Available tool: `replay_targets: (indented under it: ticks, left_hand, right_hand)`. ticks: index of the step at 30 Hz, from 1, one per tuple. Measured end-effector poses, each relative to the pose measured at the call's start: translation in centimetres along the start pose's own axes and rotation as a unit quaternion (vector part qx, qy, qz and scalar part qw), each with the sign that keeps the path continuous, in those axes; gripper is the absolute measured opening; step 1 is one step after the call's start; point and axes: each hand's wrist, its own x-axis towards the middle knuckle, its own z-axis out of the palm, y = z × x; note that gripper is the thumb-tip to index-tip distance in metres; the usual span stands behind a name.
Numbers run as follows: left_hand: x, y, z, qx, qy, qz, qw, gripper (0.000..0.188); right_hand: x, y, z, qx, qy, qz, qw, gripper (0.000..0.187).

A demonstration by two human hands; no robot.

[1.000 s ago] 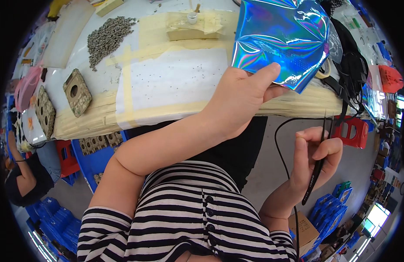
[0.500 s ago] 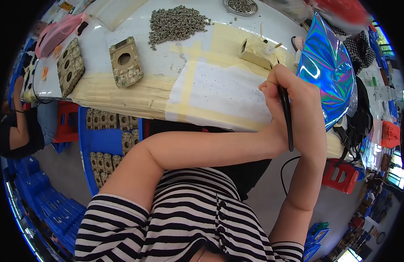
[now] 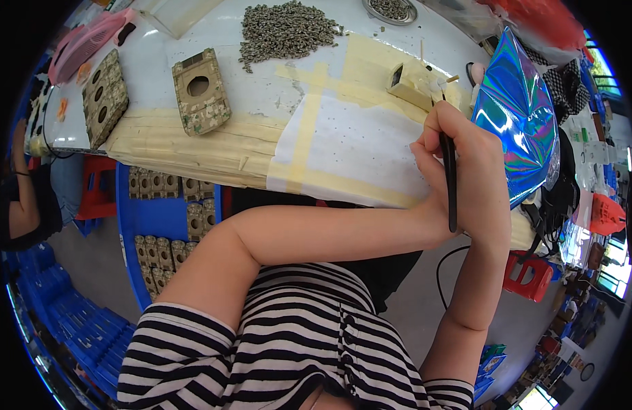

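The person's right hand (image 3: 476, 171) is closed around a thin black tool (image 3: 450, 181), its grip tight on the shaft, which runs down along the heel of the hand with a dark cable (image 3: 444, 270) trailing below the wrist. The tool sits over the near edge of the bench (image 3: 193, 147), toward its right end, above a white sheet (image 3: 350, 147) taped down with strips of yellowish masking tape (image 3: 305, 130). The left hand (image 3: 435, 205) lies against the right wrist, its forearm crossing the body from the lower left; how its grip stands cannot be told, since the fingers are hidden behind the right hand. Just beyond the right hand's knuckles stands a small pale wooden block fixture (image 3: 415, 85) with thin sticks rising from it. To the right, an iridescent blue foil bag (image 3: 524, 113) lies at the bench's right end, near the hand. Toward the far edge a heap of small grey parts (image 3: 285, 31) is spread out, with a round metal dish (image 3: 391, 8) of the same parts beside it. On the left part of the bench rests a camouflage-patterned block with a round hole (image 3: 201, 92), and further left a longer one with several holes (image 3: 105, 89). Below the bench's near edge, a blue tray (image 3: 159, 212) holds rows of similar patterned pieces. Another person's arm (image 3: 22, 191) shows at the left rim.
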Motion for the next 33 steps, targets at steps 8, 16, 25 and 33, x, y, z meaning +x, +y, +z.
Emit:
replay_targets:
  ticks: [8, 16, 25, 33]
  left_hand:
    - [0.3, 2.5, 3.4, 0.182, 0.015, -0.008, 0.983, 0.023]
    - [0.3, 3.5, 4.6, 0.054, 0.097, -0.114, 0.987, 0.029]
    - [0.3, 4.3, 4.6, 0.059, 0.126, -0.062, 0.988, 0.028]
    - [0.2, 4.4, 5.1, 0.095, 0.158, -0.054, 0.981, 0.026]
  right_hand:
    - [-1.2, 0.1, -1.3, 0.03, 0.064, 0.031, 0.997, 0.022]
    - [-7.9, 2.5, -4.9, 0.15, 0.329, 0.035, 0.932, 0.018]
    - [-11.2, 5.7, -3.2, 0.089, 0.367, 0.074, 0.923, 0.023]
    - [-9.6, 7.3, -3.2, 0.011, 0.344, -0.029, 0.938, 0.028]
